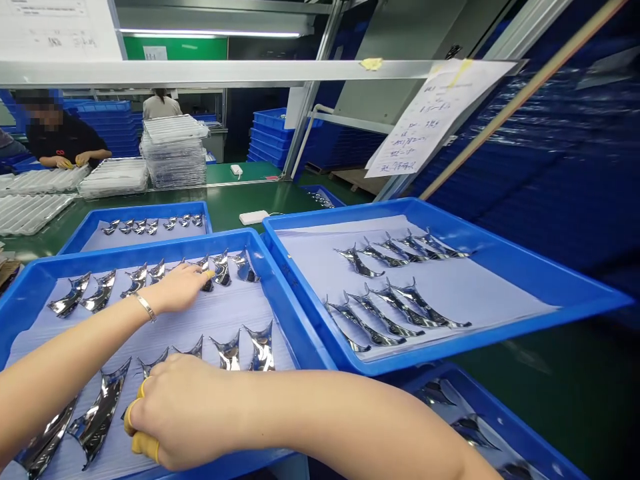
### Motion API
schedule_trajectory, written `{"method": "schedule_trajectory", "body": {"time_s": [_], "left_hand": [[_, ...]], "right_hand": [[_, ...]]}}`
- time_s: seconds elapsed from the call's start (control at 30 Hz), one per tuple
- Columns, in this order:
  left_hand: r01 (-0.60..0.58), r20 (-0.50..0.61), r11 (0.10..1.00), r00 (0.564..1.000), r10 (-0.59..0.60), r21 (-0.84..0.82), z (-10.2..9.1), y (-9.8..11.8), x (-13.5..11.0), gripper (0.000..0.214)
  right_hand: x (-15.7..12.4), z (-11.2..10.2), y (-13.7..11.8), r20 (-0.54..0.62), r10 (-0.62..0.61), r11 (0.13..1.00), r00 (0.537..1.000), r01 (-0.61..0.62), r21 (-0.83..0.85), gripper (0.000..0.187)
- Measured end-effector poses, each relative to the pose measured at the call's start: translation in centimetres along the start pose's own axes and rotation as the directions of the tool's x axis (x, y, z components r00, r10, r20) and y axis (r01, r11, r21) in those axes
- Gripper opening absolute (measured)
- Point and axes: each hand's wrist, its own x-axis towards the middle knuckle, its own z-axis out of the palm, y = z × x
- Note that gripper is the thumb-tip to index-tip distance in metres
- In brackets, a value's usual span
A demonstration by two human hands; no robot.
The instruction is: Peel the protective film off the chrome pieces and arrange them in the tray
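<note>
Two rows of curved, mirror-bright chrome pieces lie on white paper in a blue tray (300, 327) in front of me. My left hand (183, 287), with a bracelet at the wrist and yellow on a fingertip, reaches to the back row. Its fingers pinch a chrome piece (205, 265). Nearer, my right hand (187, 407) wears yellow finger covers and curls over the front row. A chrome piece (151, 363) shows past its knuckles, with the middle covered by the fingers. Other chrome pieces (100, 413) lie to the left of it.
On the right, a second blue tray (450, 347) holds two rows of slimmer chrome pieces (385, 320). Behind is a smaller blue tray (135, 212); another tray (510, 413) sits lower right. Clear plastic trays (173, 153) are stacked near a co-worker (65, 133). A metal bar (250, 72) crosses above.
</note>
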Motion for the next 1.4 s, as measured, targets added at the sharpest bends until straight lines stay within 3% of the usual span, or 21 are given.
{"method": "schedule_trajectory", "body": {"time_s": [0.2, 0.3, 0.4, 0.5, 0.63, 0.77, 0.87, 1.13, 1.23, 1.4], "left_hand": [[-0.025, -0.057, 1.000, 0.998, 0.026, 0.010, -1.4, 1.1, 1.2, 0.038], [-0.060, -0.072, 0.998, 0.996, 0.060, 0.008, -2.5, 2.4, 1.6, 0.043], [-0.072, -0.075, 0.997, 0.995, 0.071, 0.001, -3.6, 2.9, 0.4, 0.051], [-0.025, -0.058, 1.000, 0.998, 0.025, -0.005, -4.5, 1.7, -2.9, 0.049], [0.158, 0.002, 0.987, 0.987, -0.158, 0.006, -4.9, -3.0, -9.2, 0.044], [0.419, 0.064, 0.907, 0.905, -0.421, 0.040, -4.0, -8.0, -15.3, 0.042], [0.489, 0.135, 0.872, 0.862, -0.488, 0.031, -2.5, -9.2, -17.8, 0.033], [0.480, 0.225, 0.877, 0.851, -0.474, 0.033, 2.2, -7.3, -16.8, 0.024], [0.509, 0.234, 0.861, 0.837, -0.494, -0.002, 1.8, -7.8, -16.5, 0.023], [0.543, 0.199, 0.830, 0.834, -0.515, -0.128, -1.0, -7.2, -16.7, 0.024]], "right_hand": [[0.5, 0.0, -0.3, 0.124, -0.034, 0.999, 0.992, 0.034, 0.009, 0.021], [0.6, 0.3, -0.3, 0.125, -0.032, 0.999, 0.992, 0.031, 0.006, 0.022], [0.7, 0.7, -0.1, 0.105, -0.009, 1.000, 0.994, 0.010, -0.001, 0.023], [0.6, 0.8, 0.3, 0.060, 0.003, 1.000, 0.998, -0.002, -0.014, 0.025], [0.4, 0.5, 0.9, -0.012, 0.036, 0.998, 0.999, -0.036, -0.041, 0.024], [0.2, 0.1, 1.3, -0.014, 0.078, 0.997, 0.997, -0.078, -0.010, 0.025], [0.4, 0.0, 1.6, -0.003, 0.128, 0.991, 0.992, -0.128, 0.040, 0.026], [0.8, -0.1, 1.8, -0.025, 0.256, 0.950, 0.966, -0.246, 0.190, 0.024], [0.7, -0.4, 1.9, -0.030, 0.276, 0.934, 0.961, -0.261, 0.245, 0.024], [0.6, -0.8, 2.5, -0.081, 0.345, 0.888, 0.935, -0.297, 0.352, 0.024]]}}
